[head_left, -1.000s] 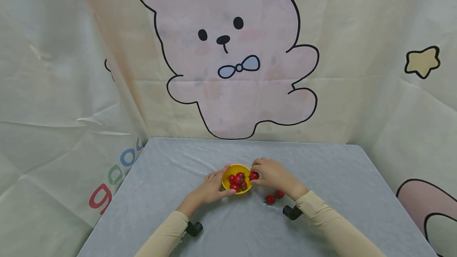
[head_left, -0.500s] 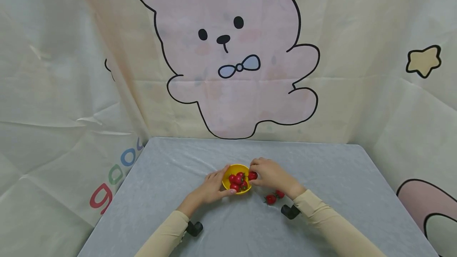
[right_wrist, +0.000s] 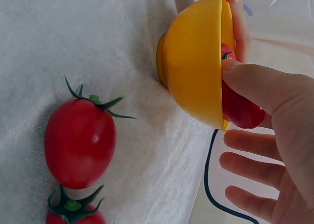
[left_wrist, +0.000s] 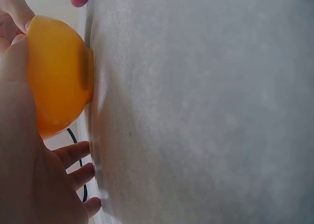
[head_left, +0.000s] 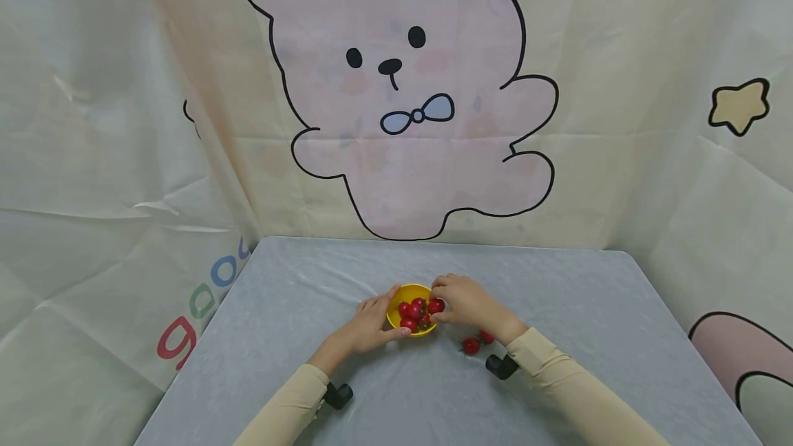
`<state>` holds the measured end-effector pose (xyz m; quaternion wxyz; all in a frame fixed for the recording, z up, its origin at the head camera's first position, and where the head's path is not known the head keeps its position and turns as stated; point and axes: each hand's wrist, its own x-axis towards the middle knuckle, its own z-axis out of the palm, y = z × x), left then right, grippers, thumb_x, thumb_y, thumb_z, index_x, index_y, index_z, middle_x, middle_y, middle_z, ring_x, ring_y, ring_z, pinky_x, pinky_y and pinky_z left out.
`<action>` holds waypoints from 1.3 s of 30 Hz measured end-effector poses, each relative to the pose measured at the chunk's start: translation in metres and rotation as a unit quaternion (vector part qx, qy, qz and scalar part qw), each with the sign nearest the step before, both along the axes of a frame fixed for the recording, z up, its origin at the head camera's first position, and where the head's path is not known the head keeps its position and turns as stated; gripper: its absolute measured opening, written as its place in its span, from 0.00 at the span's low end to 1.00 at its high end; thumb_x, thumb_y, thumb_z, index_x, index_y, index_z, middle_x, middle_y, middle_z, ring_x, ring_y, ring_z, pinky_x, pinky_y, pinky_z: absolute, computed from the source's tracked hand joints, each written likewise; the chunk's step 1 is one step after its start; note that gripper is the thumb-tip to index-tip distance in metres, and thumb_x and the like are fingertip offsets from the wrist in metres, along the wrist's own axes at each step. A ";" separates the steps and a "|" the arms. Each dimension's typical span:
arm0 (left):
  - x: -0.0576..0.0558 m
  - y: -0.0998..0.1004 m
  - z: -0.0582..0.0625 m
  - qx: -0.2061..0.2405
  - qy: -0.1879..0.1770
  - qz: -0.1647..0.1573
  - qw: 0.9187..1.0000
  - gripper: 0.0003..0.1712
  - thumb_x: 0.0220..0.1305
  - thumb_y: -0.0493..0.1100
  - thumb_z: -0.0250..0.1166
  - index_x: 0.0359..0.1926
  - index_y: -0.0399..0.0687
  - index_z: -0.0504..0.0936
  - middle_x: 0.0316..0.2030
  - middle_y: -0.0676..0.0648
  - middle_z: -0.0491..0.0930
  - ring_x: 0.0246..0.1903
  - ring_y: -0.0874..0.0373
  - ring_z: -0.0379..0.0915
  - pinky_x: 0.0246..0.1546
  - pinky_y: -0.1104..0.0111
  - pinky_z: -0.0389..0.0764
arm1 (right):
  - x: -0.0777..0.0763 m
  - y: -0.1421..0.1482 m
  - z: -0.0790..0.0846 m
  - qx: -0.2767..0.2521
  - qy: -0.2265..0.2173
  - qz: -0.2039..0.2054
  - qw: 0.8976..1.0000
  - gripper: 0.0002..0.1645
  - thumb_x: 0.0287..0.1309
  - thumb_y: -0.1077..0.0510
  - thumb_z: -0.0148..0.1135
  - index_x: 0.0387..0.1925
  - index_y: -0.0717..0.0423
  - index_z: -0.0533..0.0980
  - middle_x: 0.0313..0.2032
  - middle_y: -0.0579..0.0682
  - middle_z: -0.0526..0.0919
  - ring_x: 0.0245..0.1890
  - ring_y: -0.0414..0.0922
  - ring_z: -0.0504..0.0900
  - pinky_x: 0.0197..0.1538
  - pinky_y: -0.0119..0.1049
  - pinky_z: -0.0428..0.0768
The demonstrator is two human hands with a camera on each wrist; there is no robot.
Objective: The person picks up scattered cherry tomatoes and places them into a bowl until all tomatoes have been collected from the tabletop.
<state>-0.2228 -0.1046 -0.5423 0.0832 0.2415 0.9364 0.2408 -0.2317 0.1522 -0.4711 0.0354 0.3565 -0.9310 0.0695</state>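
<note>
A small yellow bowl (head_left: 406, 292) with several red cherry tomatoes (head_left: 407, 324) inside stands on the table. My left hand (head_left: 368, 327) holds it from the left, thumb at the near rim and fingers along the far side. At the right rim, my right hand (head_left: 468, 300) pinches another cherry tomato (right_wrist: 242, 106) between thumb and forefinger, partly inside the bowl's edge in the right wrist view. The other right fingers are spread apart. Two loose cherry tomatoes with green stems, one nearer (head_left: 471, 345) and one behind it (head_left: 487, 337), lie below my right wrist.
A grey cloth covers the table (head_left: 396, 398). Behind it hangs a cream curtain (head_left: 588, 157) with a pink cartoon animal, and more printed curtain runs along both sides. Black wrist mounts (head_left: 338, 396) hang under both sleeves.
My right hand has moved slightly left, carrying its cherry tomato from beside the rim to over the bowl's right edge. The left hand and the two loose tomatoes stay in place.
</note>
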 end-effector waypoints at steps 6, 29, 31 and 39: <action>0.000 0.000 0.000 0.002 -0.004 0.000 1.000 0.57 0.61 0.77 0.52 0.80 0.59 0.41 0.77 0.47 0.57 0.73 0.41 0.57 0.74 0.44 0.53 | -0.001 -0.001 -0.001 -0.003 -0.005 0.000 1.000 0.20 0.53 0.41 0.72 0.41 0.48 0.84 0.49 0.48 0.84 0.46 0.45 0.80 0.51 0.45 0.82; 0.001 -0.001 0.002 0.004 -0.003 -0.001 1.000 0.56 0.61 0.76 0.54 0.80 0.58 0.41 0.76 0.46 0.59 0.73 0.41 0.57 0.75 0.43 0.52 | -0.003 -0.002 -0.003 -0.014 -0.023 -0.003 1.000 0.17 0.55 0.45 0.72 0.44 0.47 0.84 0.60 0.55 0.78 0.58 0.53 0.76 0.60 0.55 0.78; 0.001 -0.001 0.001 0.006 -0.004 -0.001 1.000 0.56 0.62 0.75 0.55 0.80 0.58 0.41 0.76 0.46 0.59 0.72 0.41 0.58 0.74 0.43 0.53 | -0.003 -0.001 -0.003 -0.017 -0.022 -0.013 1.000 0.17 0.55 0.46 0.72 0.44 0.47 0.84 0.60 0.55 0.78 0.59 0.54 0.76 0.60 0.56 0.78; 0.001 -0.001 0.001 0.005 -0.008 -0.001 1.000 0.57 0.61 0.75 0.56 0.80 0.58 0.41 0.75 0.46 0.59 0.72 0.40 0.58 0.74 0.42 0.52 | -0.004 -0.001 -0.002 -0.011 -0.016 -0.038 0.999 0.15 0.57 0.47 0.71 0.44 0.47 0.84 0.59 0.54 0.79 0.57 0.53 0.77 0.58 0.55 0.80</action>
